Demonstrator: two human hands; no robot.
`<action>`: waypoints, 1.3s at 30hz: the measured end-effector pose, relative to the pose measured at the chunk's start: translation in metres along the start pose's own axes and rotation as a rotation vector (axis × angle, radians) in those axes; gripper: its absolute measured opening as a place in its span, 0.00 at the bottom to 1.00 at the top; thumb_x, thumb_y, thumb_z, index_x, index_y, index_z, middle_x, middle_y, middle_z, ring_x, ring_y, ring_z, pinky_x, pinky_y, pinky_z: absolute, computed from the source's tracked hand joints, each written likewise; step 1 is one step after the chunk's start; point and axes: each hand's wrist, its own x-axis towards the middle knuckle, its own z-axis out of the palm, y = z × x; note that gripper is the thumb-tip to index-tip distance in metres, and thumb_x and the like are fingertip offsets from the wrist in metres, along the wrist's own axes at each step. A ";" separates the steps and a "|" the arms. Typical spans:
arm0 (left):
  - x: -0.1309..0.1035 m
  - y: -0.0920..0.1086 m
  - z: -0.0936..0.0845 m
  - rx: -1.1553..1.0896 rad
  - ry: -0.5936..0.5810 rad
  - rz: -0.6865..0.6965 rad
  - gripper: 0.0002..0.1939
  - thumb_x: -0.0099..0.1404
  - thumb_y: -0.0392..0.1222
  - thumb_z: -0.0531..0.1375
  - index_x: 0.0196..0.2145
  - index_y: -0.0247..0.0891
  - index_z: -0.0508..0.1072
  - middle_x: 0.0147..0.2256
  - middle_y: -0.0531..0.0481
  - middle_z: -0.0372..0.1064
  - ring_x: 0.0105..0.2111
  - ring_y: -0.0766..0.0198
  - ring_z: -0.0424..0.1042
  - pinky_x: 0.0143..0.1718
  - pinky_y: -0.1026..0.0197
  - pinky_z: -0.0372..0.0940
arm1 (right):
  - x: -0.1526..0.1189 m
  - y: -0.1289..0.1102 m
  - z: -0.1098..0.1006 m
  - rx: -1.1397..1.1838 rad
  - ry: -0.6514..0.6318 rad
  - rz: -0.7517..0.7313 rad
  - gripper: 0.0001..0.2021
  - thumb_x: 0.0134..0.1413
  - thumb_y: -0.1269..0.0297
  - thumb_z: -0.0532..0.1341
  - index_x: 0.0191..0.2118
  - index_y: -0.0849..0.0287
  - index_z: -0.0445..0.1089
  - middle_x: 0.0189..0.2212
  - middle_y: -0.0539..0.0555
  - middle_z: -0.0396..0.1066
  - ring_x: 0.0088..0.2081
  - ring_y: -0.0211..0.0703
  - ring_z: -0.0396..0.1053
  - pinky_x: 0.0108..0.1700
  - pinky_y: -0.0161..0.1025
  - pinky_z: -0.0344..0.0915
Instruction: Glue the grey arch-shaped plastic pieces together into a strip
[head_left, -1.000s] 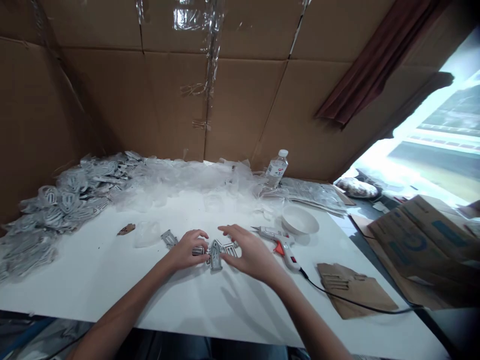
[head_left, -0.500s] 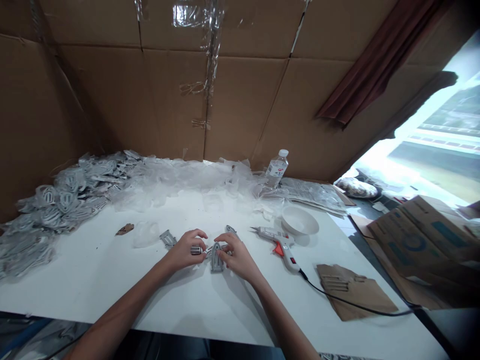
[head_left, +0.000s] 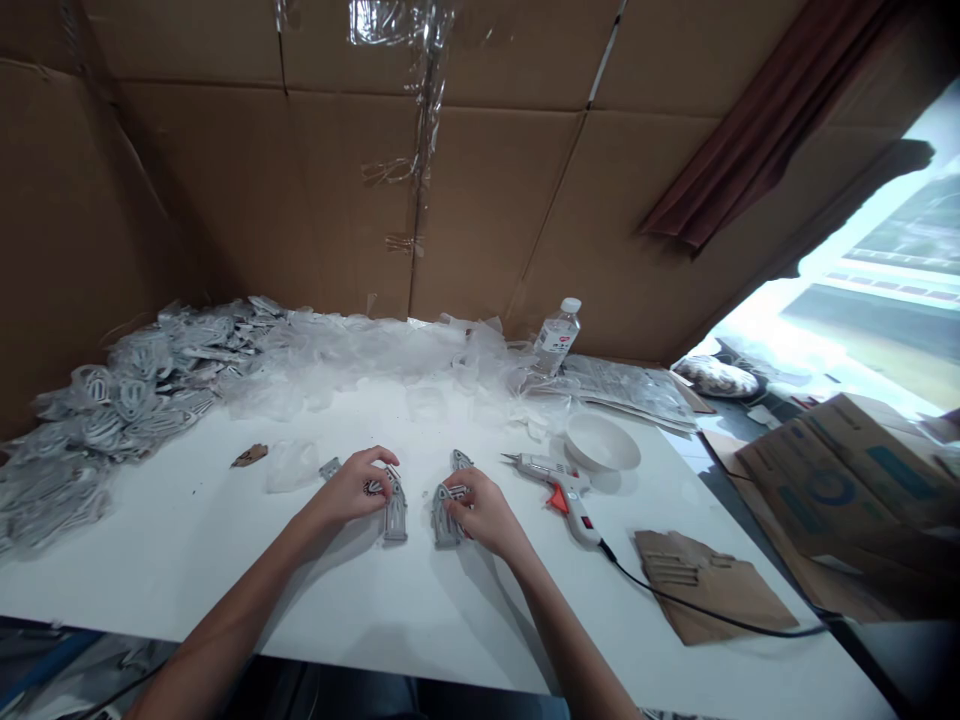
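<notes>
Just above or on the worktop (head_left: 360, 610), one gray arched piece (head_left: 395, 518) is pinched in the left hand's (head_left: 351, 490) narrow grip and another gray arched piece (head_left: 444, 525) in the right hand's (head_left: 486, 515), apparently by the upper ends to leave the lower faces uncovered.

Two hands (head_left: 417, 502) gripping grey pieces (head_left: 395, 515), glue gun (head_left: 559, 483) beside

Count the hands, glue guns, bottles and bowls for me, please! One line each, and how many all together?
Hands: 2 (left hand, right hand)
Glue gun: 1
Bottle: 1
Bowl: 1
Total: 5
</notes>
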 end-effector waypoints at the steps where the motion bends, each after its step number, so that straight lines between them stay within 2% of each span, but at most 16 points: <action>1: 0.000 -0.001 0.000 0.000 -0.006 0.003 0.10 0.52 0.28 0.56 0.25 0.38 0.75 0.47 0.47 0.66 0.46 0.57 0.68 0.45 0.61 0.63 | 0.001 -0.001 0.001 -0.018 0.002 -0.006 0.12 0.46 0.73 0.56 0.38 0.62 0.72 0.43 0.55 0.68 0.35 0.38 0.69 0.38 0.36 0.68; 5: 0.000 -0.004 0.001 0.025 -0.041 0.013 0.10 0.52 0.29 0.56 0.27 0.39 0.76 0.47 0.47 0.67 0.47 0.57 0.68 0.47 0.60 0.63 | 0.002 -0.009 0.010 -0.112 0.021 -0.043 0.14 0.46 0.76 0.54 0.38 0.61 0.72 0.43 0.56 0.68 0.43 0.43 0.68 0.45 0.38 0.66; 9: -0.001 -0.003 -0.002 0.094 -0.037 -0.006 0.21 0.49 0.29 0.54 0.41 0.41 0.74 0.47 0.48 0.68 0.48 0.55 0.67 0.51 0.57 0.61 | 0.002 -0.016 0.021 -0.204 0.021 -0.050 0.16 0.47 0.78 0.53 0.41 0.63 0.72 0.45 0.59 0.68 0.45 0.45 0.67 0.49 0.41 0.63; 12: -0.002 0.000 -0.008 0.133 -0.040 -0.025 0.27 0.47 0.30 0.55 0.47 0.41 0.71 0.47 0.48 0.68 0.47 0.54 0.67 0.50 0.56 0.60 | 0.001 -0.019 0.023 -0.252 0.001 -0.059 0.17 0.49 0.77 0.53 0.44 0.62 0.71 0.45 0.59 0.68 0.43 0.44 0.68 0.47 0.40 0.62; 15: -0.003 0.002 -0.012 0.145 -0.065 -0.040 0.29 0.47 0.32 0.57 0.50 0.42 0.70 0.48 0.49 0.68 0.47 0.55 0.67 0.49 0.58 0.61 | 0.000 -0.019 0.015 -0.281 -0.018 -0.061 0.17 0.51 0.75 0.54 0.47 0.60 0.70 0.47 0.57 0.69 0.39 0.40 0.69 0.41 0.36 0.62; 18: -0.003 0.002 -0.013 0.139 -0.077 -0.068 0.28 0.50 0.34 0.56 0.51 0.42 0.69 0.49 0.49 0.68 0.46 0.56 0.68 0.46 0.60 0.63 | -0.003 -0.018 -0.002 -0.310 -0.024 -0.048 0.17 0.52 0.73 0.54 0.48 0.60 0.69 0.47 0.56 0.69 0.35 0.36 0.68 0.39 0.34 0.61; 22: -0.003 -0.005 -0.011 0.118 -0.058 -0.127 0.26 0.55 0.37 0.57 0.53 0.41 0.68 0.49 0.46 0.68 0.42 0.57 0.70 0.43 0.60 0.64 | -0.010 -0.017 -0.023 -0.397 -0.033 0.000 0.17 0.49 0.69 0.57 0.47 0.60 0.69 0.45 0.56 0.69 0.36 0.40 0.67 0.37 0.36 0.58; 25: -0.002 -0.011 -0.010 0.093 -0.035 -0.172 0.22 0.60 0.39 0.54 0.53 0.40 0.69 0.46 0.46 0.70 0.36 0.60 0.70 0.38 0.61 0.64 | -0.015 -0.017 -0.026 -0.459 -0.075 0.023 0.22 0.43 0.65 0.62 0.48 0.58 0.69 0.43 0.56 0.69 0.36 0.43 0.67 0.34 0.37 0.54; 28: 0.001 -0.014 -0.011 0.067 -0.006 -0.191 0.18 0.62 0.38 0.51 0.49 0.39 0.71 0.46 0.46 0.70 0.37 0.61 0.70 0.40 0.61 0.64 | -0.018 -0.016 -0.020 -0.499 -0.102 0.034 0.25 0.39 0.65 0.64 0.49 0.58 0.68 0.45 0.57 0.67 0.35 0.44 0.66 0.32 0.36 0.51; 33: 0.001 -0.008 -0.016 0.009 0.032 -0.223 0.18 0.60 0.34 0.50 0.45 0.38 0.72 0.45 0.46 0.70 0.38 0.61 0.69 0.40 0.60 0.62 | -0.017 -0.013 -0.018 -0.483 -0.114 0.013 0.23 0.40 0.72 0.58 0.47 0.58 0.69 0.45 0.56 0.68 0.35 0.43 0.67 0.32 0.36 0.51; 36: -0.001 -0.003 -0.021 -0.046 0.053 -0.251 0.16 0.61 0.35 0.49 0.43 0.38 0.72 0.42 0.47 0.71 0.37 0.61 0.70 0.38 0.61 0.62 | -0.015 -0.014 -0.027 -0.440 -0.090 -0.002 0.20 0.44 0.72 0.56 0.46 0.58 0.69 0.43 0.55 0.70 0.40 0.44 0.68 0.37 0.36 0.56; 39: -0.003 0.001 -0.026 -0.099 0.058 -0.268 0.15 0.60 0.35 0.47 0.40 0.37 0.71 0.38 0.48 0.72 0.35 0.62 0.70 0.35 0.62 0.62 | -0.012 -0.017 -0.040 -0.406 -0.081 -0.011 0.15 0.50 0.72 0.52 0.41 0.59 0.71 0.41 0.55 0.73 0.42 0.43 0.68 0.42 0.36 0.58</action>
